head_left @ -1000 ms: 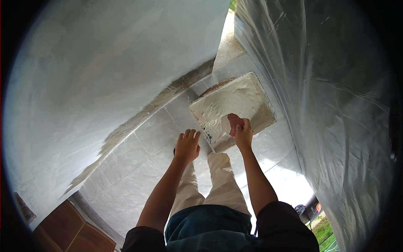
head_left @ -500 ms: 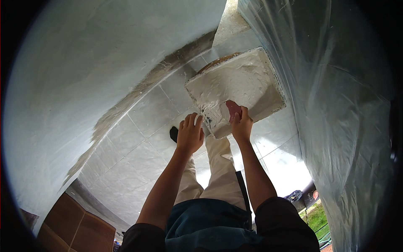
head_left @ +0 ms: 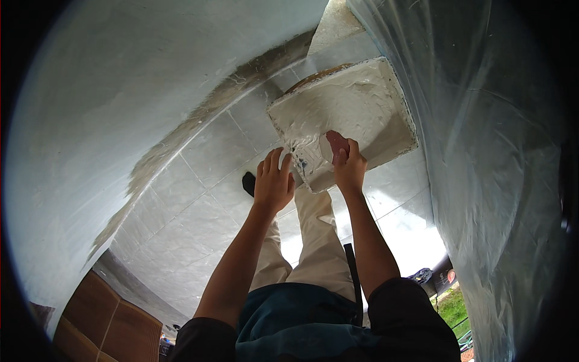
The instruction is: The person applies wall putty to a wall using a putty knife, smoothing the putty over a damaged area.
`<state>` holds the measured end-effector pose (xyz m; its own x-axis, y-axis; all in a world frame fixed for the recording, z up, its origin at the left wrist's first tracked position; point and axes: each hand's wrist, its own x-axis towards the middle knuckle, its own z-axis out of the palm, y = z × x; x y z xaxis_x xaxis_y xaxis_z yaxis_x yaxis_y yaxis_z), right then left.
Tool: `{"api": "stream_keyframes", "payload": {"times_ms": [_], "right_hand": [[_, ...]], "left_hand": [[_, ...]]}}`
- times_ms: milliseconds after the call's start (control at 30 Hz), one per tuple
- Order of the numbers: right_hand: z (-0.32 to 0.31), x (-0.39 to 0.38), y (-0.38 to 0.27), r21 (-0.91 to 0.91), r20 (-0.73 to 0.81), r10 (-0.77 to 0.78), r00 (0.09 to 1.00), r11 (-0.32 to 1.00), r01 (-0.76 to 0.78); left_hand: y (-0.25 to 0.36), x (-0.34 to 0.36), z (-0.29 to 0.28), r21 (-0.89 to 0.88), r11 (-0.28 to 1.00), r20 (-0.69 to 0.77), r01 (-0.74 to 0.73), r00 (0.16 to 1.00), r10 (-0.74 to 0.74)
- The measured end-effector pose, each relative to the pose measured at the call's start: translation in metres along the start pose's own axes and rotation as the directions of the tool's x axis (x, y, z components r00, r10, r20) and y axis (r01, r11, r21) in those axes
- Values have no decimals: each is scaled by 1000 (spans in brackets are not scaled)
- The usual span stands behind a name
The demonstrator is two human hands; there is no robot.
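Note:
A rectangular tub (head_left: 412, 123) of wet, pale grey plaster (head_left: 356, 99) sits in front of me, its rim crusted with dried material. In my right hand (head_left: 351, 166) is a flat reddish-brown scraper (head_left: 336, 145), held over the near part of the tub; a pale edge shows along its left side. My left hand (head_left: 274, 180) hovers by the tub's near left rim, fingers extended and slightly apart, with nothing in it. Whether its fingertips touch the rim I cannot tell.
A wall (head_left: 151, 78) curves along the left, with a rough unpainted band (head_left: 181, 123) at its foot. Clear plastic sheeting (head_left: 482, 181) hangs at the right. Grey tiles (head_left: 205, 163) cover the floor. Brown tiles (head_left: 90, 308) lie lower left, grass (head_left: 453, 311) lower right.
The tub appears slightly higher and further right in view. My left hand has risen a little, its fingers reaching further up; my right hand has shifted slightly upward with the scraper.

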<state>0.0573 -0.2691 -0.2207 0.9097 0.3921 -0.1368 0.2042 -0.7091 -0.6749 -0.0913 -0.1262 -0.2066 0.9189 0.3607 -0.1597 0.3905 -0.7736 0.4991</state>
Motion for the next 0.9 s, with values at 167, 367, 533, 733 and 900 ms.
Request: {"api": "stream_keyframes", "payload": {"times_ms": [167,367,533,733,900], "right_hand": [[2,-2,-1,-12,-4,11,1000,1000,-11],[3,-8,0,-51,-19,64,998,997,-65],[7,-15,9,24,4,235,972,972,-235],[16,-21,19,101,106,252,962,960,-263],[22,-18,18,163,174,280,944,937,-308]], "left_hand": [[-3,-6,-1,12,1000,28,27,999,-28],[-5,-12,-1,-3,999,30,36,999,-36],[-9,-19,-3,14,998,40,59,997,-59],[-17,-26,-3,33,997,46,72,996,-74],[-21,-31,-10,64,996,20,68,997,-70]]}}
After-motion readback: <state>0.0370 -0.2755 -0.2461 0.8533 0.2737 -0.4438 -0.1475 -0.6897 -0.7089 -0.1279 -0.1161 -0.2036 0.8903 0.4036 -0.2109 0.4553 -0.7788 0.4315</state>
